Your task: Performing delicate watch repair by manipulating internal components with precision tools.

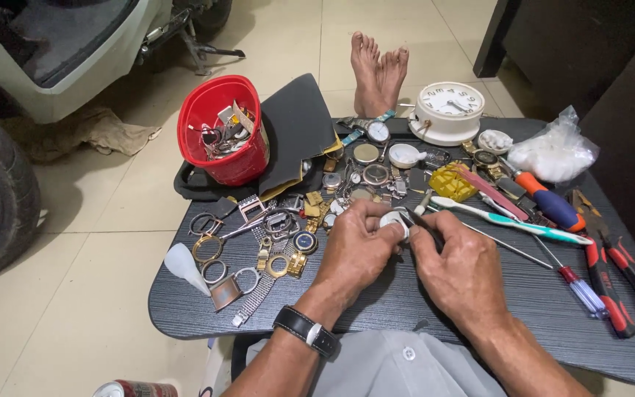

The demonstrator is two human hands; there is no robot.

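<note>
Near the table's (pixel 420 323) near edge, the left hand (pixel 354 250) pinches a small round watch case (pixel 393 223) while the right hand (pixel 461 272), closed on a thin dark tool (pixel 422 223), probes it, so steady prying likely follows.

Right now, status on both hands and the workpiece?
Left hand grips small round watch case. Right hand holds dark pointed tool against it. Toothbrush and loose watch parts crowd close.
</note>
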